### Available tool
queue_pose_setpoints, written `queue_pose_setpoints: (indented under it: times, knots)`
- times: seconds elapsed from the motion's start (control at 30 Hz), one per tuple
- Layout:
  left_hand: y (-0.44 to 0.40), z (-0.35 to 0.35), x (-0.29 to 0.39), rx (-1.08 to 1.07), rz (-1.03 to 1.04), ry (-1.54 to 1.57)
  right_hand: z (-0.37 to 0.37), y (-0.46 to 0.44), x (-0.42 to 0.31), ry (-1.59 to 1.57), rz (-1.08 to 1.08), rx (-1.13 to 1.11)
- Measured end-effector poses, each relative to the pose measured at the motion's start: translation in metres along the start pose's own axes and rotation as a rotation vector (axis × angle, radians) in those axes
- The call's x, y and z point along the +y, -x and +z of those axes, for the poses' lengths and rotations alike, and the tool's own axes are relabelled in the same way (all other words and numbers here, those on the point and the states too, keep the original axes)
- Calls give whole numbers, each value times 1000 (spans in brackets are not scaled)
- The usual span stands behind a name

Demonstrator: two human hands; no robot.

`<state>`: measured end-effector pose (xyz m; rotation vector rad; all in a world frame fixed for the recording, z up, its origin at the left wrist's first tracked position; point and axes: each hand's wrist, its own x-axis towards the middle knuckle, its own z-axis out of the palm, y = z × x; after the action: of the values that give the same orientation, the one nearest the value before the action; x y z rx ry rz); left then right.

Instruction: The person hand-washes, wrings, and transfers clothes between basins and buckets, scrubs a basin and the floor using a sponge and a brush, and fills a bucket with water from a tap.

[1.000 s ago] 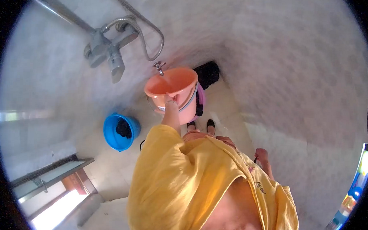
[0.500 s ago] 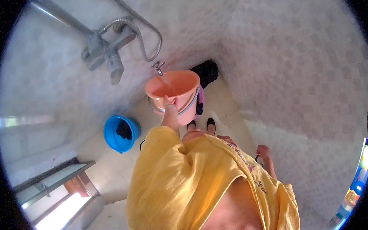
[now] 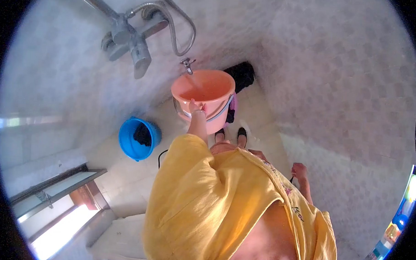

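My left hand (image 3: 197, 107) grips the near rim of a peach bucket (image 3: 213, 112), fingers closed on it. The bucket tilts toward me, its mouth under a small wall tap (image 3: 187, 65), with a thin stream of water running in. Its wire handle hangs down over the near side. Off to the right of my body, my right hand (image 3: 299, 171) is closed in a fist, and a thin dark thing shows beneath it, too small to name. Behind the peach bucket a pink item (image 3: 233, 102) with dark cloth is partly hidden.
A blue bucket (image 3: 130, 138) holding black cloth stands on the tiled floor to the left. Black material (image 3: 242, 77) lies in the corner. A shower mixer (image 3: 136, 45) with a hose juts from the wall above. My feet are just below the peach bucket.
The camera view has shifted, so the tap and buckets appear higher in the frame. My left hand keeps its grip on the peach bucket, which remains under the tap.
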<state>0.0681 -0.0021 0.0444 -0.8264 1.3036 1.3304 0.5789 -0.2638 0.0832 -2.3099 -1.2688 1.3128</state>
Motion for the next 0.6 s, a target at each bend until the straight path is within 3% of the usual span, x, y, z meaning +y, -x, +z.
queue_pose_setpoints:
  times: [0.07, 0.1, 0.17, 0.27, 0.3, 0.37, 0.6]
  knots:
    - [-18, -4, -2, -24, 10, 10, -6, 18, -51, -359, 317, 34]
    - [-16, -4, -3, -21, 11, 9, -3, 8, -32, -360, 319, 32]
    - [-1, -3, -3, -61, 71, 13, 7, -23, 41, -60, 4, -59]
    - [3, -4, -2, -83, 76, -2, 17, -20, 33, -129, -60, 24]
    - [1, -4, -1, -80, 78, -3, 16, -13, 15, -130, -58, 21]
    - [-3, -4, 0, -54, 41, 13, 5, 17, -62, -509, 330, -49]
    - [31, 3, 6, 16, 28, 76, 15, 16, -57, -439, 294, -51]
